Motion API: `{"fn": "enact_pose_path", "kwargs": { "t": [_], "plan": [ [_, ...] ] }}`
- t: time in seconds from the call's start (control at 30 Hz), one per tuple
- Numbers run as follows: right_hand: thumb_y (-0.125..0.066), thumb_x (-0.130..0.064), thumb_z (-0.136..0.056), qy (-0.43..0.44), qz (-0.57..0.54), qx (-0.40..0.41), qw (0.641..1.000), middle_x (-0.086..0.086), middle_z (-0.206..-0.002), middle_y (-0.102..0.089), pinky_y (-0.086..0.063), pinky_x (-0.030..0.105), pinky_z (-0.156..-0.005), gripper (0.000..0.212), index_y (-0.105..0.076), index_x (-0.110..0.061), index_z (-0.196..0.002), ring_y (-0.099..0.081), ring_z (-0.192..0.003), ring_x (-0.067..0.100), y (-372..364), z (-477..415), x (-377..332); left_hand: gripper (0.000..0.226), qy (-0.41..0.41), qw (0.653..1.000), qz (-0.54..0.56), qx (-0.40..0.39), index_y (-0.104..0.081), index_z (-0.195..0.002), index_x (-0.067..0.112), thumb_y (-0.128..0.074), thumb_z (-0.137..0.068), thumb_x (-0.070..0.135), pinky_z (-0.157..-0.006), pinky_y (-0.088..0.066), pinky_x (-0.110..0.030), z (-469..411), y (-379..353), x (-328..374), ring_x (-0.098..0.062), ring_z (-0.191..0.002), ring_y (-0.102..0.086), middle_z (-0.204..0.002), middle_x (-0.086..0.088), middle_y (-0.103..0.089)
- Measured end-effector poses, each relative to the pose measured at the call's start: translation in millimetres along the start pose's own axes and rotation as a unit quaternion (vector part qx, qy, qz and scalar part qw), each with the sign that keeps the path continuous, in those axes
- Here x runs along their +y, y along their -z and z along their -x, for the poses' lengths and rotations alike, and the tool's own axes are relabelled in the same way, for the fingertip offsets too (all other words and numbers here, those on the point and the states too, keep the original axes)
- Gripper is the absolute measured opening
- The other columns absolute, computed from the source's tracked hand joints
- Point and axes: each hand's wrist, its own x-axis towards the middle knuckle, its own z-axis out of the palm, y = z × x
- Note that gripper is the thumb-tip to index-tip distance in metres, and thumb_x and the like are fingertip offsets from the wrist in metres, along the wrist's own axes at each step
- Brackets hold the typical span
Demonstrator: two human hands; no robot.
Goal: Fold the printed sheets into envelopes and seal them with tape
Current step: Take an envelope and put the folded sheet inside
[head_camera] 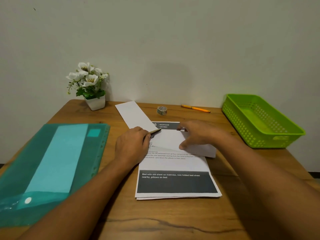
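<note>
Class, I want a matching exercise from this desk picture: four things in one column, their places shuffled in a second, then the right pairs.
Things:
1. basket
2. folder
3. flowerpot
4. pencil

Places:
a. near left of the desk
b. far left, by the wall
c. right edge of the desk
d. far side, right of the tape

Pairs: 1-c, 2-a, 3-b, 4-d
</note>
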Motion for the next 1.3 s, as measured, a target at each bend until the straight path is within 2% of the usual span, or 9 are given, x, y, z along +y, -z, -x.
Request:
{"fn": "enact_pose_path", "kwargs": {
  "t": [0.17,0.37,0.47,0.63,0.8,0.93,1.0,1.13,1.3],
  "plan": [
    [-0.077,-0.028,-0.088,0.002,-0.093,0.071,0.993,-0.006,-0.096,-0.062,-0.053,0.040,-0.079,0.020,-0.059,-0.032,-0.097,-0.061,-0.092,0.024,-1.2,11.7,16.2,0.021,0.021,0.999,0.032,-0.002,-0.060,-0.115,0.028,-0.048,-0.104,0.041,-0.054,-0.043,-0.032,0.6,5.3,3.2,-0.016,-0.073,-0.059,-0.090,0.005,-0.071],
    [-0.069,-0.009,-0.094,0.006,-0.246,0.140,0.959,0.001,-0.081,-0.062,-0.045,0.035,-0.067,0.044,-0.058,-0.024,-0.133,-0.055,-0.072,0.015,-4.0,35.6,17.3,0.024,-0.002,0.999,0.046,-0.001,-0.070,-0.106,0.027,-0.054,-0.102,0.043,-0.054,-0.037,-0.029,1.7,2.5,-1.3,-0.014,-0.077,-0.063,-0.093,0.007,-0.073],
    [-0.068,-0.011,-0.094,-0.025,-0.299,0.147,0.942,0.000,-0.081,-0.067,-0.045,0.030,-0.061,0.036,-0.063,-0.027,-0.126,-0.061,-0.069,0.016,-6.6,40.7,14.0,0.025,-0.013,0.998,0.055,-0.002,-0.074,-0.102,0.026,-0.057,-0.100,0.043,-0.060,-0.043,-0.030,1.9,2.3,-2.1,-0.012,-0.081,-0.061,-0.094,0.008,-0.072],
    [-0.070,-0.014,-0.091,-0.064,-0.376,0.151,0.912,0.007,-0.096,-0.072,-0.056,0.039,-0.068,0.024,-0.069,-0.032,-0.106,-0.072,-0.078,0.027,-12.1,45.7,6.6,0.028,-0.001,0.998,0.059,-0.005,-0.076,-0.107,0.026,-0.056,-0.101,0.044,-0.060,-0.042,-0.028,1.0,2.2,-3.0,-0.011,-0.082,-0.060,-0.098,0.007,-0.073],
    [-0.068,-0.009,-0.092,-0.081,-0.411,0.157,0.894,0.010,-0.093,-0.071,-0.054,0.033,-0.062,0.023,-0.071,-0.026,-0.106,-0.073,-0.078,0.028,-15.0,51.4,-6.0,0.030,-0.006,0.998,0.056,0.000,-0.076,-0.110,0.027,-0.052,-0.103,0.043,-0.061,-0.047,-0.029,1.2,0.2,-4.5,-0.012,-0.083,-0.062,-0.098,0.008,-0.074],
    [-0.069,-0.008,-0.091,-0.080,-0.427,0.156,0.887,0.016,-0.095,-0.074,-0.054,0.034,-0.062,0.023,-0.071,-0.026,-0.105,-0.074,-0.077,0.028,-16.8,52.1,-13.6,0.030,-0.009,0.998,0.058,0.004,-0.076,-0.110,0.027,-0.051,-0.104,0.041,-0.054,-0.031,-0.024,0.0,0.9,-3.4,-0.013,-0.083,-0.062,-0.097,0.007,-0.075],
    [-0.069,-0.008,-0.091,-0.077,-0.430,0.150,0.887,0.013,-0.091,-0.073,-0.052,0.030,-0.059,0.023,-0.071,-0.025,-0.106,-0.072,-0.073,0.024,-16.7,52.9,-17.2,0.030,-0.011,0.998,0.061,0.010,-0.076,-0.110,0.027,-0.051,-0.104,0.041,-0.053,-0.028,-0.021,-0.4,1.0,-3.4,-0.012,-0.083,-0.062,-0.097,0.008,-0.075],
    [-0.069,-0.006,-0.091,-0.074,-0.437,0.141,0.885,0.003,-0.074,-0.065,-0.045,0.025,-0.054,0.022,-0.070,-0.022,-0.106,-0.063,-0.063,0.016,-20.8,52.8,-25.0,0.030,-0.023,0.997,0.067,0.008,-0.077,-0.109,0.027,-0.051,-0.103,0.042,-0.058,-0.040,-0.026,0.6,-0.7,-5.9,-0.012,-0.084,-0.063,-0.098,0.009,-0.075],
    [-0.071,-0.005,-0.089,-0.079,-0.467,0.132,0.871,0.004,-0.067,-0.060,-0.044,0.025,-0.055,0.021,-0.070,-0.019,-0.104,-0.059,-0.061,0.017,-25.0,54.5,-30.2,0.029,-0.020,0.997,0.072,0.019,-0.077,-0.110,0.027,-0.053,-0.103,0.041,-0.058,-0.032,-0.023,1.1,-0.1,-5.0,-0.011,-0.086,-0.064,-0.100,0.008,-0.076]
  ]
}}
